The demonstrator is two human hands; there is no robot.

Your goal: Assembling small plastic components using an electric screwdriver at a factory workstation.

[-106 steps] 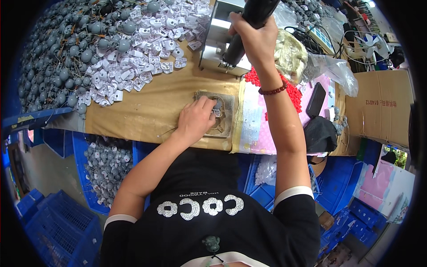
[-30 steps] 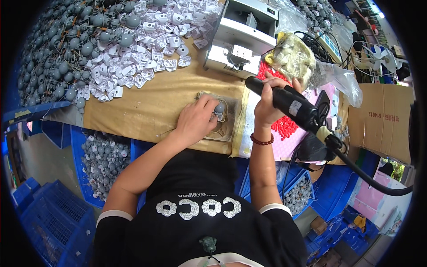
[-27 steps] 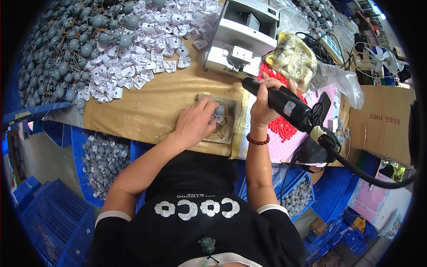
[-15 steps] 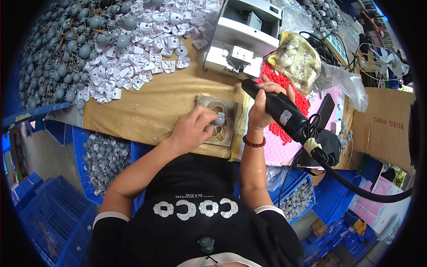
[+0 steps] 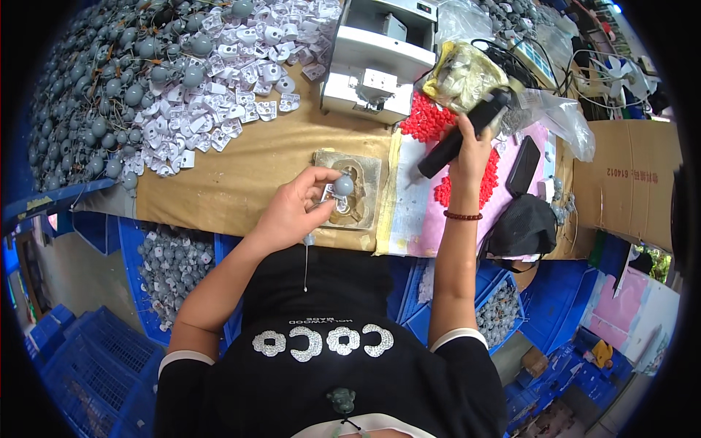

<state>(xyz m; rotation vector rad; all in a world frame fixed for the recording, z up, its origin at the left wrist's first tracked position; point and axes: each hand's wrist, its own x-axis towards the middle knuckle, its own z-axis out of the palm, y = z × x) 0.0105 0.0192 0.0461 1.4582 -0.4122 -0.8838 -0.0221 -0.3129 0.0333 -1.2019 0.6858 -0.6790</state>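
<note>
My left hand (image 5: 292,208) pinches a grey ball-shaped part (image 5: 343,185) joined to a white plastic bracket (image 5: 328,193). It holds them over the recessed metal fixture plate (image 5: 369,190) at the bench's front. Below my left palm hangs a thin wire (image 5: 306,266) with a small grey piece at its top. My right hand (image 5: 471,150) is wrapped around a black cylindrical power tool, probably an electric screwdriver (image 5: 445,155). The tool is tilted above the pile of small red parts (image 5: 429,120), its lower end pointing down-left toward the fixture.
Grey balls with wires (image 5: 80,102) and white brackets (image 5: 234,80) are heaped at the far left. A white-and-grey machine (image 5: 380,58) stands behind the fixture. A dark flat case (image 5: 523,166), a black cloth (image 5: 522,230) and a cardboard box (image 5: 631,182) lie right. Blue bins (image 5: 135,270) sit below.
My right hand has moved right and swung the power tool round, so its lower end points down-left. My left hand has shifted slightly left, lifting the grey ball part so its white bracket shows.
</note>
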